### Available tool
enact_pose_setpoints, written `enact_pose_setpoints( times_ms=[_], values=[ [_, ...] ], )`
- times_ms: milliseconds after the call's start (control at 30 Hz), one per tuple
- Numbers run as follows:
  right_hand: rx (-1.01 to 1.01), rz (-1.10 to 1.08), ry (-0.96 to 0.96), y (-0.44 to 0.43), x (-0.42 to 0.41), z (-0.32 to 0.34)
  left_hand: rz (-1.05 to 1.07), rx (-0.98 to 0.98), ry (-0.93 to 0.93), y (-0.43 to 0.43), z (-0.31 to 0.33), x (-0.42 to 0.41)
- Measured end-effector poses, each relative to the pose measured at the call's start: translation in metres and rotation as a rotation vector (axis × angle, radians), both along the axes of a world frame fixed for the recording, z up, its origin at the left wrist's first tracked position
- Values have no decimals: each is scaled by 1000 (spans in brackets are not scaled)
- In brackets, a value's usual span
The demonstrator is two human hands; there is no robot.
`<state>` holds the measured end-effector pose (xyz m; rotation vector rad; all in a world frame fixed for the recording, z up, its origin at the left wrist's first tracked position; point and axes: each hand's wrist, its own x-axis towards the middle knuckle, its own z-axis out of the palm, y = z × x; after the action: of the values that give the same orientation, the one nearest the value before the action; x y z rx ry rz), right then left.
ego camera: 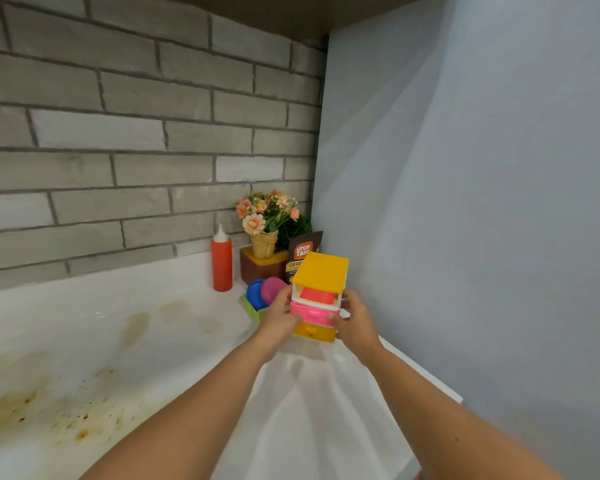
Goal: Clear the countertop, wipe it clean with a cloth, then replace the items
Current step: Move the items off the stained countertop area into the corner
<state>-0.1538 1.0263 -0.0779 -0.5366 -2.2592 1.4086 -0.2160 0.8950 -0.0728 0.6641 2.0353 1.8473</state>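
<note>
While I've got both hands on the small plastic drawer unit with the yellow top point(321, 271), handling notes. Left hand point(279, 318) wraps its left side, right hand point(355, 322) its right side, fingers curled onto the front at the level of the pink middle drawer point(312, 311). Both hands are clamped on it, nothing else held.

Location: right end of the white countertop point(153, 306), near the pale blue side wall point(465, 202), in front of the brown coffee pouch point(302, 252). It looks raised just off the surface, with a shadow below, but I can't tell for certain.

Handling, my read:
- Thin moulded plastic, so light and stiff. Contents unknown.
- Smooth sides are likely slippery, so squeeze the frame and don't hang it by the lid.
- Drawers look loose-fit. The coral top drawer point(319, 295) and the yellow bottom drawer point(314, 330) could slide out if it tips forward. Keep it level and keep fingers across the fronts.
- Best hold is a two-handed side clamp low on the white frame, as now.

Neighbours to avoid: green tray point(252, 311) holding blue point(255, 294) and pink point(272, 289) round lids, just beside my left hand. The red squeeze bottle point(221, 266) and the flower pot point(264, 244) on a brown box point(262, 270) stand behind.

Brown stains point(66, 410) cover the counter on the left, not yet wiped.
</note>
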Motion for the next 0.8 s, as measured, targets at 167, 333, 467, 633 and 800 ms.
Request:
enact_pose_setpoints(
  times_ms=[167, 333, 467, 633, 800],
  values=[
    [-53, -16, -49, 43, -14, -13, -57, -5, -44, 35, -15, -15],
    [-111, 62, -88, 74, -25, -23, -53, -35, -94, 59, -30, -26],
    [-121, 119, -103, 101, -43, -34, 5, -30, -96, 78, -37, -26],
    [-137, 160, -58, 129, -67, -52, 99, -42, -75, 102, -47, -26],
    [-101, 256, -13, 148, -85, -63, 189, -10, -59, 123, -55, -22]
  ],
)
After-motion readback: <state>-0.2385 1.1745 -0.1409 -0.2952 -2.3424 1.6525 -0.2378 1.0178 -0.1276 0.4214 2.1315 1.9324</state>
